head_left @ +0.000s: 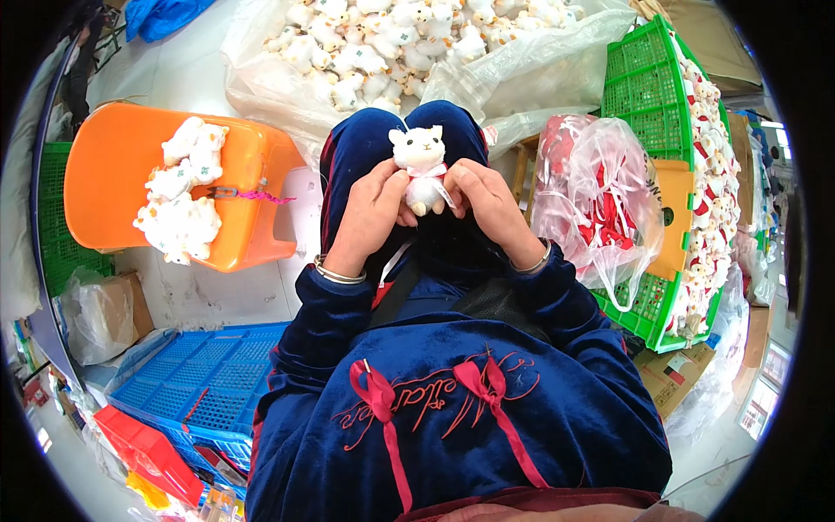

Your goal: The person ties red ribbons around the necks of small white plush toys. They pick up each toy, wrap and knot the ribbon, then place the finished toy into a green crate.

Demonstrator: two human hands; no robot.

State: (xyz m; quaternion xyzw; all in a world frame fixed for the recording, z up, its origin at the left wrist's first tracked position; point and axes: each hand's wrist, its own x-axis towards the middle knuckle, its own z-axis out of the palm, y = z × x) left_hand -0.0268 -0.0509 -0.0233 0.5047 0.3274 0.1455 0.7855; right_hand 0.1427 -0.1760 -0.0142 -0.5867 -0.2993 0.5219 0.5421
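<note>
Toy: small white plush animal (420, 150) with a pale satiny ribbon bow (424, 170), upright between both hands above the lap
Handling: probably light, soft, hard to break; ribbon likely slippery
Hold: best by the plump body, below the bow
Left hand (374, 207): fingers holding the body's left side
Right hand (489, 202): fingers narrow beside the bow; cannot tell whether they grip ribbon or plush
Far clear plastic bag (504, 91): heaped white plush toys (374, 43)
Right green plastic crate (639, 87): red-and-white plush toys (706, 217)

Bright, even light fills the frame, nearly washing out the pale plush pile (374, 54) at upper centre. Glare flecks the clear plastic bag (642, 170) at right. The middle looks crisp; toward the black fisheye rim, shapes bend and soften.
</note>
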